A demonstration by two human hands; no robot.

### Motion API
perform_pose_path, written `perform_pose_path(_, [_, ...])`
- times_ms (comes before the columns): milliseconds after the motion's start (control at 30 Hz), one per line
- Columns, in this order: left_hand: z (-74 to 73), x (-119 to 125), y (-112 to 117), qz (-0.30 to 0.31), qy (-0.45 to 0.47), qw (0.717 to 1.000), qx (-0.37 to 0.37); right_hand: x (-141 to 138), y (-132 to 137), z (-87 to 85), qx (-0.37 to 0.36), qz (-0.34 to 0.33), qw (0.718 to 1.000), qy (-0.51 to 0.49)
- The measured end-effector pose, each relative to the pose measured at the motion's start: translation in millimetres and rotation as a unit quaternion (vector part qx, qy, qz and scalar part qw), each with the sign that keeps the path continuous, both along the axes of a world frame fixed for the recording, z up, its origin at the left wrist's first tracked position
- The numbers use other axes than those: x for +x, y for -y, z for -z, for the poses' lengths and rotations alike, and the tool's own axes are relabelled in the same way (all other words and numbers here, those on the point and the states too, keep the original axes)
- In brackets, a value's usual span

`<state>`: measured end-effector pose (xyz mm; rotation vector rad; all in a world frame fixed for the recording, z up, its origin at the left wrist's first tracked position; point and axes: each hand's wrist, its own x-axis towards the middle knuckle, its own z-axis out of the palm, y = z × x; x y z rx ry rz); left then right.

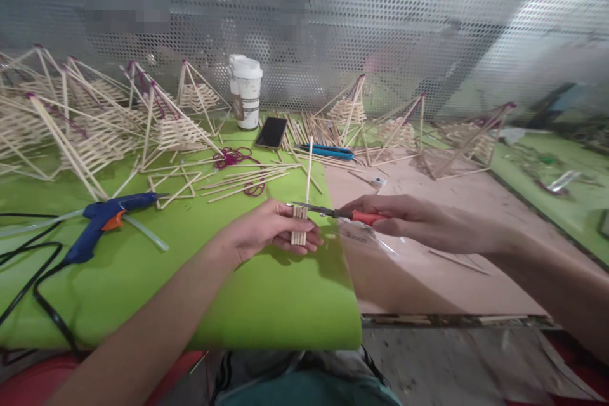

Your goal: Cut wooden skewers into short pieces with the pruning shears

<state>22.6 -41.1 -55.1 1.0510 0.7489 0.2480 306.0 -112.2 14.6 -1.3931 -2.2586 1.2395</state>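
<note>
A short bundle of wooden sticks [299, 234] lies in my left hand [273, 226], pinched under the thumb with the other fingers behind it. One longer stick [309, 171] rises upright from that bundle. My right hand [394, 216] is closed around the red handles of a pair of scissors [364, 217]. Their blades point left and reach the stick just above the bundle; whether they have cut into it I cannot tell. Both hands are over the front part of the green sheet and the bare board.
A blue glue gun [107, 219] with black cables lies left. Behind are loose sticks [252, 179], purple string [233, 157], a phone [271, 133], a paper cup [247, 95] and a blue cutter [328, 151]. Stick pyramids [176, 130] stand along the mesh wall.
</note>
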Motion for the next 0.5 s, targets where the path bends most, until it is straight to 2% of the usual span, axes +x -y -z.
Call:
perform_pose_path(100, [-0.6,-0.1,0.5,-0.004,-0.005,1.0,-0.002,-2.9,-1.1,1.3,0.0,-0.005,0.999,0.039])
perform_pose_path(300, [0.4,-1.0,0.2,-0.005,-0.005,1.0,-0.001,-8.9,-3.0,2.6,0.012,0.029,0.989,0.143])
perform_pose_path(400, [2.2,-0.4,0.4,-0.005,-0.004,1.0,0.002,-10.4,-7.3,0.4,-0.013,0.03,0.988,0.152])
perform_pose_path(500, [4.1,0.5,0.6,0.004,0.0,1.0,0.016,-12.2,-14.1,-3.8,-0.06,-0.011,0.986,0.157])
